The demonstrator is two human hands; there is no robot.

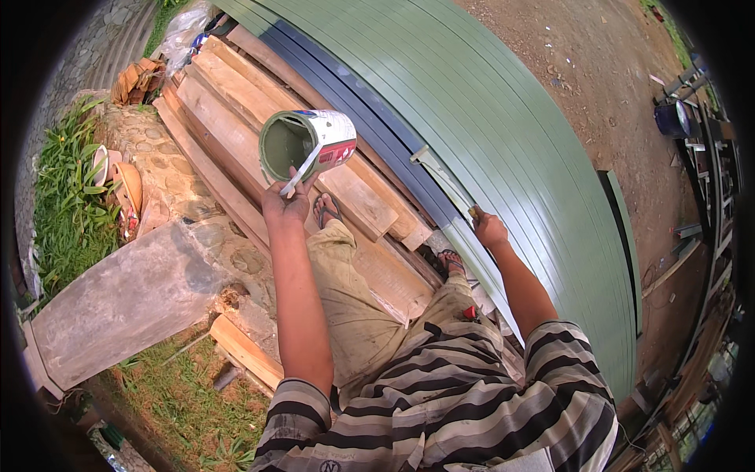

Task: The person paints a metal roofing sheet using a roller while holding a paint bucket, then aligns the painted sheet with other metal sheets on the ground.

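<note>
1 paint can (326, 138), coated green inside, is held tilted at the upper centre of the frame; the fingers of the left hand (289, 206) are clamped on the white strip (303, 171) at its rim. At right of centre, 1 small brown-tipped tool (475, 211) is gripped in the fingers of the right hand (492, 230), over the green boards (550, 197). Timber planks (224, 141) are stacked at upper left.

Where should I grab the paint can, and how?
Probably by its white strap, from the near side, where the left hand holds it. The can looks tilted, its green-coated mouth open, and the strap reaches down toward the person, thin enough to curl around.
</note>
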